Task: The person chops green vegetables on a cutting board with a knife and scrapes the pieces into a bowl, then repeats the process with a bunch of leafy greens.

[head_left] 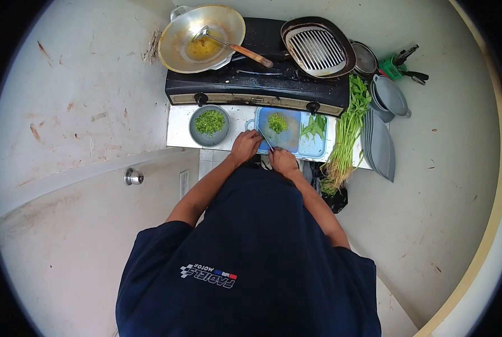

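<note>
My right hand [284, 162] is wrapped round the handle of a knife [266, 140], its thin blade slanting up and left over a blue cutting board [290, 141]. My left hand [246, 147] is at the board's left edge, fingers drawn together close beside the blade. Whether they touch it or pinch something is too small to tell. Chopped greens [277, 123] lie in a small heap on the board above the blade. Whole green leaves [314, 128] rest in the board's right section. Left of the board stands a grey bowl [192, 133] holding more chopped greens [210, 122].
Behind the counter [178, 132] sits a black gas stove [256, 84] bearing a wok [172, 48] with a wooden-handled ladle [251, 55] and a grill pan [318, 50]. Rooted leafy greens [346, 129] hang over the counter's right side, beside stacked grey plates [381, 147]. A door knob [133, 177] is at left.
</note>
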The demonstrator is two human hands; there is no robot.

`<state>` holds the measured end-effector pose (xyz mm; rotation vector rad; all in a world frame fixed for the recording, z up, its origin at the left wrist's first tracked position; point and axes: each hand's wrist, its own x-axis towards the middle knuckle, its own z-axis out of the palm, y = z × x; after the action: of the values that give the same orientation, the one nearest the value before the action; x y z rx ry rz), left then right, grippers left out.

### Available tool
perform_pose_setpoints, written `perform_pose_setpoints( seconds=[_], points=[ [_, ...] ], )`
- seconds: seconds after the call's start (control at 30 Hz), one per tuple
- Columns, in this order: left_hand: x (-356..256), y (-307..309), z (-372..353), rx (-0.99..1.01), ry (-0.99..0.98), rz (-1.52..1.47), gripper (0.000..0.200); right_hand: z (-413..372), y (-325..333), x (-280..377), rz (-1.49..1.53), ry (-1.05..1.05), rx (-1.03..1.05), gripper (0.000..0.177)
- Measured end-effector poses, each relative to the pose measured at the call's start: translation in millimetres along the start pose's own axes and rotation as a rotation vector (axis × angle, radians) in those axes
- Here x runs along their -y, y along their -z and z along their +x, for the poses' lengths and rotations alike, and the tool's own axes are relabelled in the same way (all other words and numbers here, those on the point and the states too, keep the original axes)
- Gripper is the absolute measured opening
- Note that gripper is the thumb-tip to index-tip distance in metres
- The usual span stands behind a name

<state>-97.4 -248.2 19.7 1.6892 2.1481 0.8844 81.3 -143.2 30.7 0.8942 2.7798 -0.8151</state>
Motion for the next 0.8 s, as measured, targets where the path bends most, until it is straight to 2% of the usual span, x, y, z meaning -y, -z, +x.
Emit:
perform_pose_setpoints(
  seconds=[0.37, 0.8],
  points=[
    [2.3, -3.6, -0.4, 0.041, 0.041, -0.141, 0.009, -8.3, -0.9, -11.1, -0.001, -0.030, 0.024, 0.047],
    [5.8, -7.7, -0.9, 0.033, 0.033, -0.112, 0.012, 0.0, -3.9, -5.3, -0.013, -0.010, 0.052, 0.045]
  ],
)
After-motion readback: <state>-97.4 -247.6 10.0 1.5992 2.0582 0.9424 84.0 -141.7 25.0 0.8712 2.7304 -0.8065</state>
